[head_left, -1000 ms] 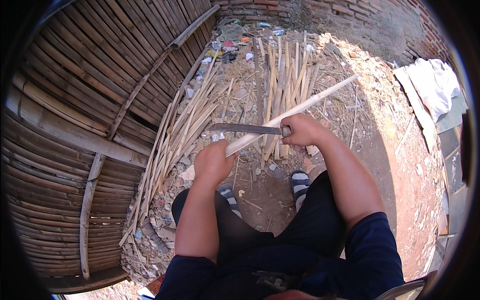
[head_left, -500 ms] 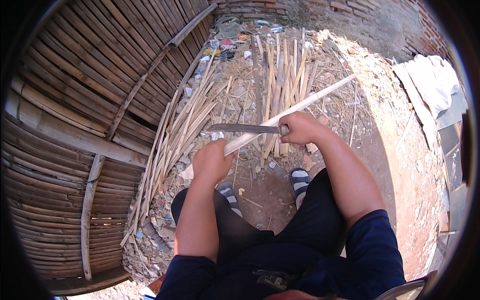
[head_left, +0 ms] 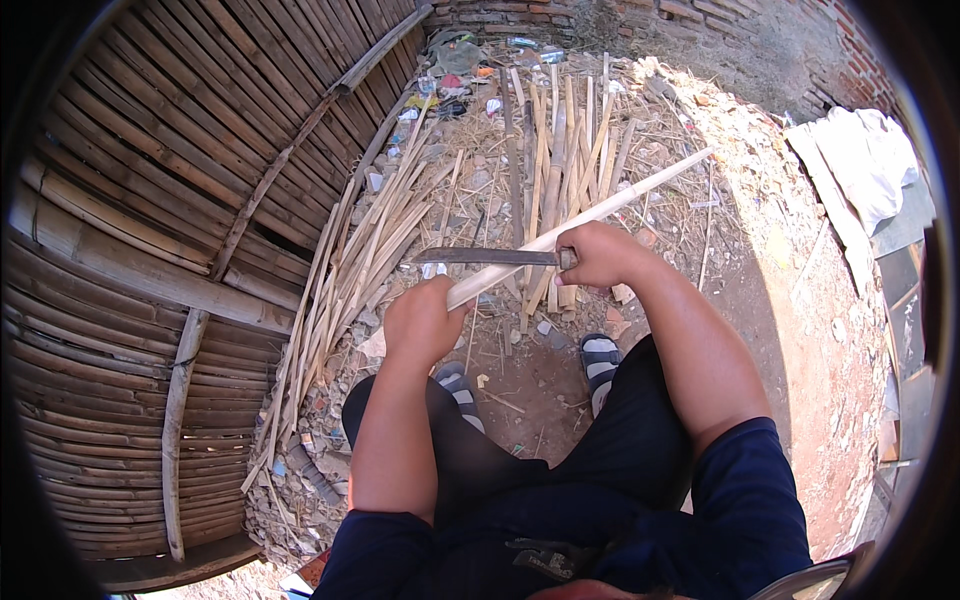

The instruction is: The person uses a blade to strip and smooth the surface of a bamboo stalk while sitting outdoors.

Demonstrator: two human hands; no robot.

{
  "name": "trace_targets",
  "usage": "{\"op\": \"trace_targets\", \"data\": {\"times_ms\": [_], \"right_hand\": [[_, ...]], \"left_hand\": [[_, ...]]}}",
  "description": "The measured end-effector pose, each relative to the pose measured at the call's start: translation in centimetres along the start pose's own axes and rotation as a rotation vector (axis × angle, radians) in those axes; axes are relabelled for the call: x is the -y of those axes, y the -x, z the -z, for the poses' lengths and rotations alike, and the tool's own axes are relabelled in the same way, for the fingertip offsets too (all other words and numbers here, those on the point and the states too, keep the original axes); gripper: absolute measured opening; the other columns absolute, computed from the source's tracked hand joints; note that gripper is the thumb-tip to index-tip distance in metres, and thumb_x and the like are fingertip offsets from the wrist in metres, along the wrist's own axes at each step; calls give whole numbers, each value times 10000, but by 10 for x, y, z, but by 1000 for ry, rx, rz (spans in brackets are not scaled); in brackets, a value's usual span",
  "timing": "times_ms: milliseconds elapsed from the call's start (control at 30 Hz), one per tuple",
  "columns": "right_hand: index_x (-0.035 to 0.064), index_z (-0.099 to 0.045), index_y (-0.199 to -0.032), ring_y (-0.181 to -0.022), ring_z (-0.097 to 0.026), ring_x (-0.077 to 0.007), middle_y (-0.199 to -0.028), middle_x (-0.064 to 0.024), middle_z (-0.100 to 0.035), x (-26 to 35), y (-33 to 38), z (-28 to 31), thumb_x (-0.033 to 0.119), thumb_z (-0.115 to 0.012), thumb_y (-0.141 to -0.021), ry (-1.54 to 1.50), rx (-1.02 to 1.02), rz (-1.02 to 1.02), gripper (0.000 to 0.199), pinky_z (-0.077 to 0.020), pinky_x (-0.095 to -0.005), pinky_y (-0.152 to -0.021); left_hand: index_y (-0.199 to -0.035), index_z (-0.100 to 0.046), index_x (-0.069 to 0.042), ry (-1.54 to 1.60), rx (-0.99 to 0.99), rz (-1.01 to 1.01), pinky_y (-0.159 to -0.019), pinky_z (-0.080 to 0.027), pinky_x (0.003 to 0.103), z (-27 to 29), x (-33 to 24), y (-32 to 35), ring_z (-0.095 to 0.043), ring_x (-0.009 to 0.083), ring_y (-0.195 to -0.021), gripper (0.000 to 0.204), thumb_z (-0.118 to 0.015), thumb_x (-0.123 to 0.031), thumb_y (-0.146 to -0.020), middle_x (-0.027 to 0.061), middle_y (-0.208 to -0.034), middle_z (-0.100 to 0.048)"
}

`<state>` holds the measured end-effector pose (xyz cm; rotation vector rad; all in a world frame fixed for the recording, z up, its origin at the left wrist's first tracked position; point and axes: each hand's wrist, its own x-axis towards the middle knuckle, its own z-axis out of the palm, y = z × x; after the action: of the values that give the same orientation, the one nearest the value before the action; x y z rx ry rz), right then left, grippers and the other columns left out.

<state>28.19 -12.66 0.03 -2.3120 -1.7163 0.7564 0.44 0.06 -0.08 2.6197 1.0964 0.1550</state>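
Head view shows us the pale bamboo pole [head_left: 590, 215] slanting from near left to far right above the dirt ground [head_left: 790, 330]. Our left hand [head_left: 420, 322] has its fingers wrapped round the pole's near end. Our right hand [head_left: 598, 255] grips a knife [head_left: 490, 257], its blade laid across the pole. Split bamboo strips [head_left: 365, 260] lie left, beside a bamboo wall [head_left: 150, 200].

**Both hands closed, arms stretched forward**

The left hand [head_left: 422, 322] is curled into a closed grip, forearm bare and running straight up from the lower edge. The right hand [head_left: 600, 254] is fisted higher and farther out, wrist bent inward, elbow flexed, dark sleeve at the upper arm.
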Motion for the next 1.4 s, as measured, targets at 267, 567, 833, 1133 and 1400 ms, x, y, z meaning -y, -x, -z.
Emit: {"op": "trace_targets", "data": {"times_ms": [267,567,833,1133,1400], "right_hand": [[46,-752,-1237,-1080,-735,-379,-1108,-212,-767,3,3,7,375,-893,-815,-6,-1,8,553,-570,-463,-949],[43,-765,-1214,-1032,-743,-389,-1056,-218,-771,-17,10,14,363,-894,-814,-53,-159,-8,528,-577,-464,-917],[33,-763,-1227,-1058,-739,-408,-1097,-233,-774,-16,13,19,353,-893,-811,-70,-226,-32,541,-575,-478,-942],[31,-755,-1248,-1104,-726,-411,-1150,-238,-766,-9,12,18,359,-891,-814,-58,-173,-22,561,-567,-473,-961],[16,-756,-1229,-1091,-730,-410,-1124,-237,-769,-17,10,15,369,-900,-805,-94,-224,2,570,-566,-470,-955]], "left_hand": [[-980,-730,-62,13,-35,-1,-800,-544,539,1,-1,1,-722,429,-919,338,-800,-387,-925,182,-937,-754],[-1000,-727,-57,46,-65,-9,-797,-544,534,3,-2,1,-720,426,-918,327,-800,-368,-929,181,-937,-749],[-994,-725,-49,65,-78,-12,-782,-541,531,3,-3,1,-716,427,-904,334,-799,-367,-926,183,-929,-742],[-988,-726,-49,68,-100,-25,-771,-541,530,0,0,0,-716,430,-886,334,-804,-366,-921,184,-904,-741],[-973,-728,-51,76,-133,-49,-762,-540,527,-3,2,-1,-717,427,-873,324,-804,-362,-923,182,-896,-742]]}}
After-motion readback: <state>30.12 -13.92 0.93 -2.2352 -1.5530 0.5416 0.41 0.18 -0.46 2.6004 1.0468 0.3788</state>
